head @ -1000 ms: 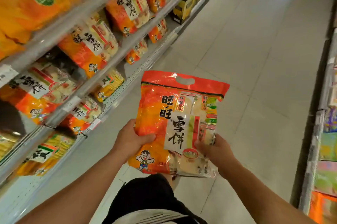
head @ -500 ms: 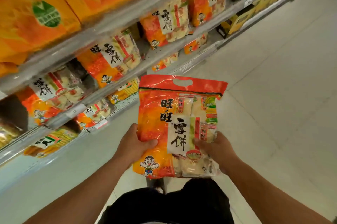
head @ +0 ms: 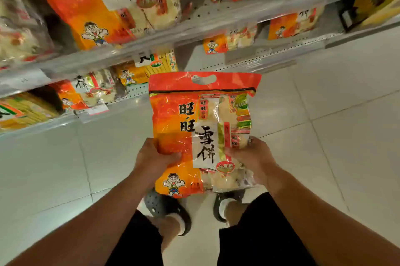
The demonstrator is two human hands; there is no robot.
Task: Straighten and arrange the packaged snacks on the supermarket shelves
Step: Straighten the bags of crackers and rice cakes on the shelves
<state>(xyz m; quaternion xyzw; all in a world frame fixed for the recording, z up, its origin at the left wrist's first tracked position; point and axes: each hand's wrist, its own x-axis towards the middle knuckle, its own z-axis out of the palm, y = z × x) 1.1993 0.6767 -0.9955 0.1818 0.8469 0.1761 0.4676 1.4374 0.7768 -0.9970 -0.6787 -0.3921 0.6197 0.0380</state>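
The orange snack bag [head: 201, 133] is held upright at the view's centre, above the tiled floor [head: 324, 114] and in front of the shelves [head: 194, 27]. The left hand [head: 151, 159] grips its 9 o'clock edge, thumb on the front; the right hand [head: 253, 155] grips its 3 o'clock edge. Compared with half a second ago, the shelves now span 10 to 2 o'clock, nearer, and the person's shoes [head: 166, 209] have come into view at 6 o'clock.

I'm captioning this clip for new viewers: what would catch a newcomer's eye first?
First, the big orange-red snack bag held upright at centre, gripped low on its edges by the left hand and right hand. Next, the shelves above and to the left, stocked with matching orange bags.
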